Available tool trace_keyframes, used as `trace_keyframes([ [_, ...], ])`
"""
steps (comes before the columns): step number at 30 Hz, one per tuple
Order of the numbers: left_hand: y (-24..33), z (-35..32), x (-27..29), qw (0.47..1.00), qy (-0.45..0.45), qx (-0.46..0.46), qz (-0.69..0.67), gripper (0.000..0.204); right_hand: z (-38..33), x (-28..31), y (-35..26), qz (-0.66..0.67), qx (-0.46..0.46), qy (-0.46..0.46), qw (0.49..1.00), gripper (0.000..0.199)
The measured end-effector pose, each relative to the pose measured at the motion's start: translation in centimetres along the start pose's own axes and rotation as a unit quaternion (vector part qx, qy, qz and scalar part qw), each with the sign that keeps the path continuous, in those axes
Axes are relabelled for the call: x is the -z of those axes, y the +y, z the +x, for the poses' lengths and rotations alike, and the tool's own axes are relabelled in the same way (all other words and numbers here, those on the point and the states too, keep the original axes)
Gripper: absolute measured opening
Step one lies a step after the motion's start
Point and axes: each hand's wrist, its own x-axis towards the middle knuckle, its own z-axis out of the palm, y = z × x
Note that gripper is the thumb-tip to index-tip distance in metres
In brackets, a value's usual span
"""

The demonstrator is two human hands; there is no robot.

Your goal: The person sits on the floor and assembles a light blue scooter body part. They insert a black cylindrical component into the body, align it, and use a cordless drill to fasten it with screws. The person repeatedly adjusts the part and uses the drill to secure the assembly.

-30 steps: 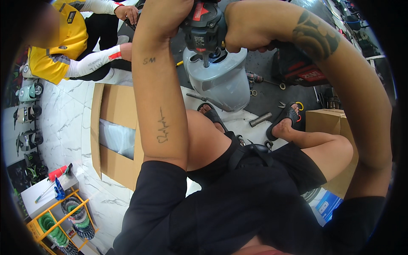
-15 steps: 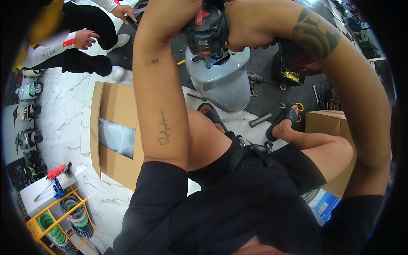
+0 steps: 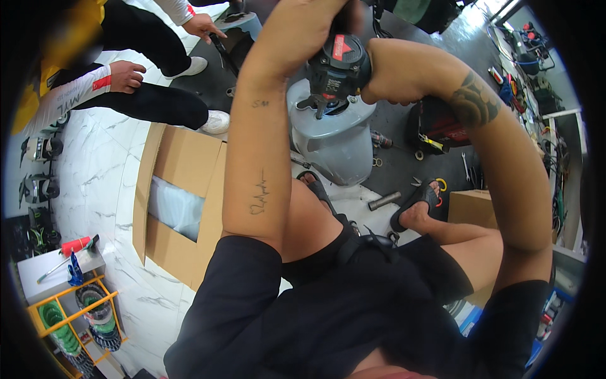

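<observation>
A black cordless power tool with a red label points nose-down over a glossy grey moulded body panel. The tool's tip is at an opening in the panel's top; whether it touches is unclear. My right hand is closed against the tool's right side, its grip partly hidden. My left hand reaches over the tool's upper left, its fingers smeared and cut by the upper edge. The panel stands between my sandalled feet, on a pale sheet over the dark floor.
Left of my leg lies an open cardboard box holding something in plastic. A metal tube lies by my right foot; a red-black tool case stands beyond. A co-worker's hand holds a dark tool at upper left.
The view has shifted, so the tool and panel sit lower and farther right. More of my left hand shows. The co-worker's near shoe has moved right, closer to the box.
</observation>
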Motion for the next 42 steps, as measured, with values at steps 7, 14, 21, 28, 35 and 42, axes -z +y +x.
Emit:
trace_keyframes([
  [7, -1.0, 0.2, -0.2, 0.994, -0.031, -0.013, -0.101, 0.044, -0.3, 0.1, 0.1, -0.007, 0.001, 0.023, 1.0, 0.037],
  [14, -2.2, 0.5, 0.5, 0.994, -0.06, -0.063, -0.061, 0.047, -0.6, -0.3, 1.1, -0.005, 0.019, 0.036, 0.999, 0.04],
  [21, -4.5, -1.0, 0.7, 0.996, -0.051, -0.061, -0.03, 0.057, -1.7, -0.2, 2.1, 0.075, 0.014, -0.052, 0.996, 0.041],
  [28, -5.7, -2.0, -0.2, 0.999, -0.031, -0.005, -0.027, 0.046, -0.6, -0.8, 2.7, 0.255, 0.155, -0.166, 0.94, 0.047],
  [35, -5.2, -2.8, 0.5, 0.992, -0.113, 0.007, -0.049, 0.052, -0.5, 0.1, 0.9, 0.222, 0.042, -0.193, 0.955, 0.067],
  [42, -4.6, -2.5, 0.6, 0.992, -0.108, 0.053, -0.044, 0.059, -0.8, -2.4, 2.3, 0.448, 0.082, -0.236, 0.858, 0.077],
])
